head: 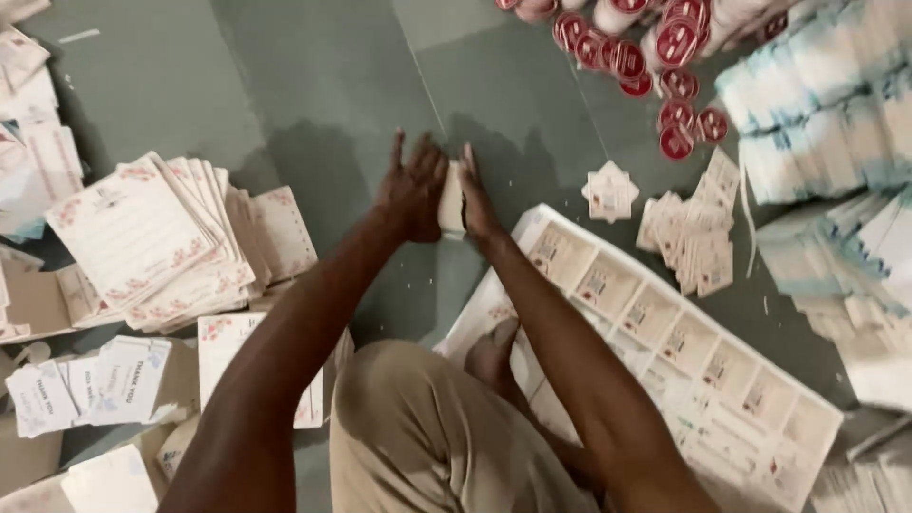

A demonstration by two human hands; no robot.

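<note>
On the grey floor point(332, 85), in the head view, a small stack of cards point(453, 199) is stood on edge and pressed between the two hands. The left hand point(413, 190) lies flat against one face, fingers spread; the right hand point(478, 199) is set against the other, so both are closed on the stack from the sides. A perforated sheet point(665, 351) of like cards is spread just to the right, under the right forearm, with loose cards point(693, 242) beyond it and red-topped lids point(655, 57) farther off. Floral cards point(152, 237) are fanned to the left. For squaring to be done well, it is judged that the stack should be tapped lightly on the floor, kept upright, with even pressure from both palms so that no card is bent or slipped out.
</note>
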